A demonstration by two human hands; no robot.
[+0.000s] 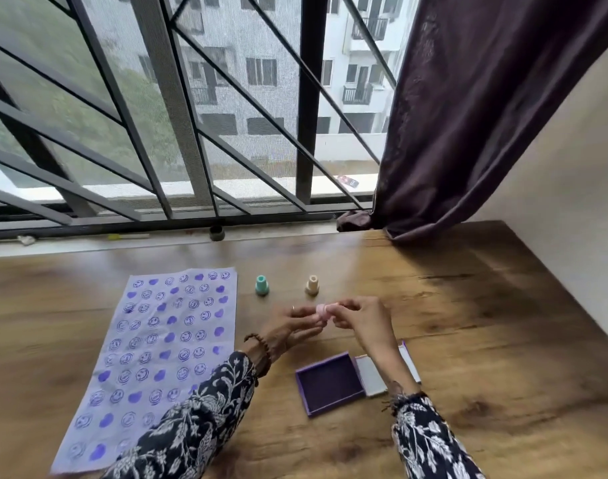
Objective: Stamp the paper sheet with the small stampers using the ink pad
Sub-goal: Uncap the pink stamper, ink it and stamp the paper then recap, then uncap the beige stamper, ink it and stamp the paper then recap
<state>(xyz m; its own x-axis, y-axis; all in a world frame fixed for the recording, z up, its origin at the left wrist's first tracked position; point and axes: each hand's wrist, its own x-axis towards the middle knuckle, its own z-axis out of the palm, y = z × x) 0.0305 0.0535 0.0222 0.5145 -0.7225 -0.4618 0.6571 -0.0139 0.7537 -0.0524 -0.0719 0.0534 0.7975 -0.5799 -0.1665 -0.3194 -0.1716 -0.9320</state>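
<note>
Both hands meet above the desk on one thing: a small pale pink plastic stamper [320,311], pinched between the fingertips of the left hand [297,324] and the right hand [359,319]. Each grip is narrow and closed on it, the stamper lying sideways between them; whether they are pulling a cap off or just turning it is too small to tell.

Just beyond the hands stand two more small stampers, a teal one [262,284] and a cream one [312,284], both upright and apart. Nearer the person, under the right forearm, the square purple ink pad [328,383] lies open with its white-lined lid [371,375] beside it. To the left lies the lilac paper sheet [164,357], crumpled and nearly filled with purple smiley and heart prints.

The risks, as I judge them: the patterned sleeves sit close to the open pad and fresh prints, so a careless sweep could smear ink; and with few gaps left, a new print could overlap an old one.
</note>
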